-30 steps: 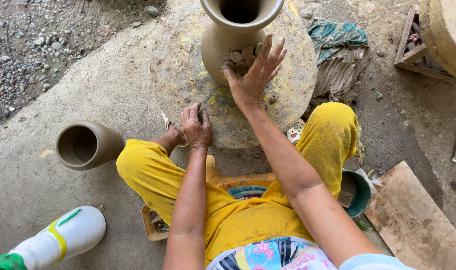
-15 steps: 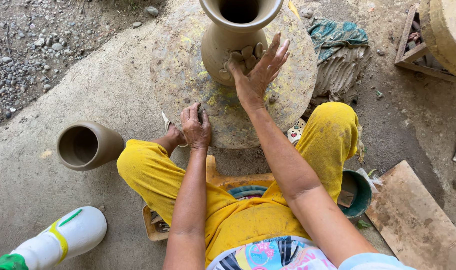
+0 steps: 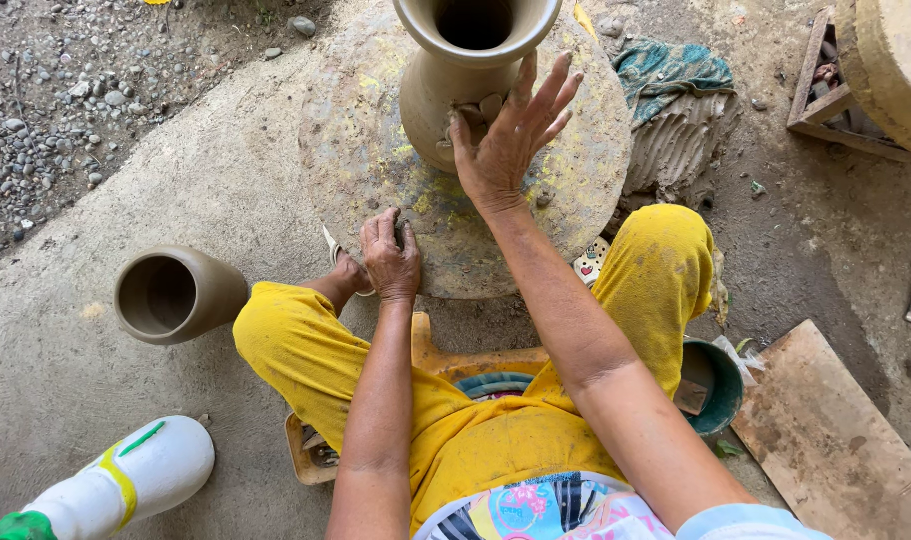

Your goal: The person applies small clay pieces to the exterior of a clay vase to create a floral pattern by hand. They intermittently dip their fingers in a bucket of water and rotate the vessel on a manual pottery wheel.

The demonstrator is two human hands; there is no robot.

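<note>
Here I see the tall grey wet-clay vase (image 3: 456,80) upright on the round stone turntable (image 3: 376,160). My right hand (image 3: 506,150), fingers spread, presses its belly; left hand (image 3: 391,258), apparently curled, grips the rim. Soft, fragile: support low, never the lip.
</note>
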